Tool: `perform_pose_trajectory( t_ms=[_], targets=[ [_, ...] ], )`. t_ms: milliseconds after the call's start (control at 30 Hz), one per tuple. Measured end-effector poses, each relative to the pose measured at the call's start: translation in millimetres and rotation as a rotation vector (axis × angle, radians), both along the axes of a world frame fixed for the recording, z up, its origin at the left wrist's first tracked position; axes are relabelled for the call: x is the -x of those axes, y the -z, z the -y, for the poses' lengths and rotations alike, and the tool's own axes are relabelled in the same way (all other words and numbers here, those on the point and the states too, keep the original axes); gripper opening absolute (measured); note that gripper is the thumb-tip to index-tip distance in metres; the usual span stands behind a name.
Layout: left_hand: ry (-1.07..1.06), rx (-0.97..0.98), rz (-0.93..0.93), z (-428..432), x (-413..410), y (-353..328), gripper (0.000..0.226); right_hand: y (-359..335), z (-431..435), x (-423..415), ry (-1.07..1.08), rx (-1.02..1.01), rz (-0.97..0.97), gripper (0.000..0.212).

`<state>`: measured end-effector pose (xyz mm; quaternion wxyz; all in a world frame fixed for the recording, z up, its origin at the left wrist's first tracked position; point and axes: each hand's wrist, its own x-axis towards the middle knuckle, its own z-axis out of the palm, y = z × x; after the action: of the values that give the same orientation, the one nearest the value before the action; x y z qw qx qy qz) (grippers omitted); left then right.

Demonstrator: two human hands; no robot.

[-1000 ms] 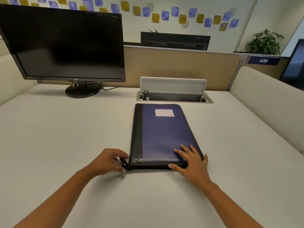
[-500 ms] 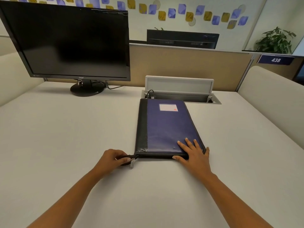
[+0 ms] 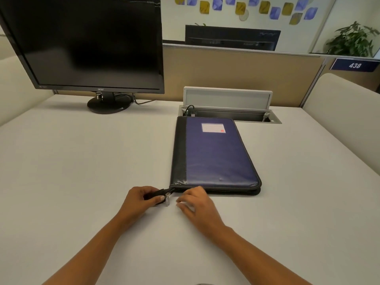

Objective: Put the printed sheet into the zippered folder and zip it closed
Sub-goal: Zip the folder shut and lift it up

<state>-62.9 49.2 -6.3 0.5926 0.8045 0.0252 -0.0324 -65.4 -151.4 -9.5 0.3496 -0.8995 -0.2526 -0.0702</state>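
The blue and black leather-look zippered folder lies flat and closed on the pale grey desk, with its near edge just beyond both hands. The printed sheet is not visible anywhere. It is judged to be inside the folder, though this cannot be confirmed. The left hand pinches the black fabric zipper tail projecting from the near left corner. The small silver zipper pull hangs just beside its fingertips. The right hand is released and blurred, fingers loosely extended toward the pull, holding nothing. The pull sits at the corner end of the track, so zipping appears complete or nearly so. Remaining: seat the pull fully, check for gaps, let go.
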Motion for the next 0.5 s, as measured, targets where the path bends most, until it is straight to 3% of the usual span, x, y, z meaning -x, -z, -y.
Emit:
perform_pose_trajectory(
  t_ms=[100, 267, 500],
  targets=[
    [0.003, 0.023, -0.004, 0.3, 0.6, -1.8, 0.008, 2.5, -14.8, -3.7, 0.031, 0.039, -0.099, 0.027],
    [0.019, 0.023, -0.008, -1.3, 0.2, -3.9, 0.009, 3.4, -31.0, -5.9, 0.118, 0.040, -0.084, 0.034],
    [0.028, 0.001, -0.004, -0.3, 0.8, -7.4, 0.007, 7.6, -39.0, -4.5, 0.185, 0.058, 0.006, 0.018]
  ],
)
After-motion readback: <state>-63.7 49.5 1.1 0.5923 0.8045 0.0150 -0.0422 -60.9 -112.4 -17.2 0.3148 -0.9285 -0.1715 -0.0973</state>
